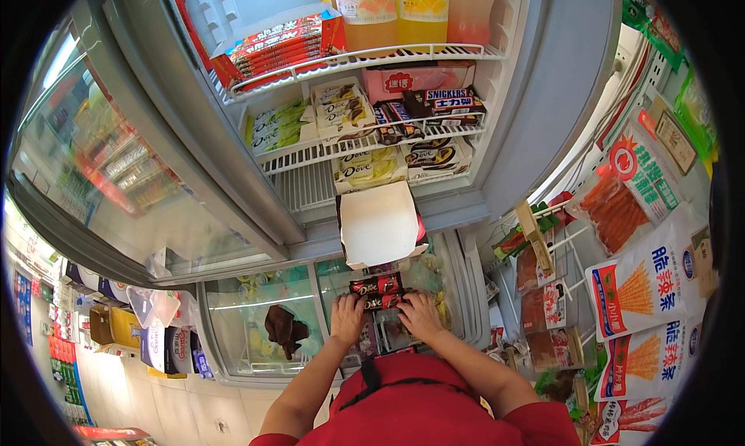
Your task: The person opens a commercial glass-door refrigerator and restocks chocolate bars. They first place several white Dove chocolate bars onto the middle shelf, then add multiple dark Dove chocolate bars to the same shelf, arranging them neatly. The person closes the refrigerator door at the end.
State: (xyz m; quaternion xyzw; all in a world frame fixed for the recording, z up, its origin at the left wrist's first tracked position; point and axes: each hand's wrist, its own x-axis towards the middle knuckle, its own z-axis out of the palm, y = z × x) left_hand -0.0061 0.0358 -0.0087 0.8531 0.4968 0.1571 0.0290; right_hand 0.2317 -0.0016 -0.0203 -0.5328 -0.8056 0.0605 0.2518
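Note:
Two dark Dove chocolate bars (377,286) with red labels lie side by side in front of me, over a glass-topped chest freezer (265,329). My left hand (348,318) grips their left ends, and my right hand (420,315) grips their right ends. Just beyond them a cardboard display box (378,222) with a white inside rests at the front edge of the open refrigerator. It looks empty from here. Behind it, on the lowest visible shelf, sit boxes of yellow Dove bars (369,168) and dark-and-white Dove bars (437,158).
The refrigerator's glass door (134,172) swings out on my left. Wire shelves hold Snickers bars (445,104), a red wafer box (279,44) and drink bottles (424,12). A brown cloth-like item (285,331) lies on the freezer glass. Snack bags (640,289) hang at right.

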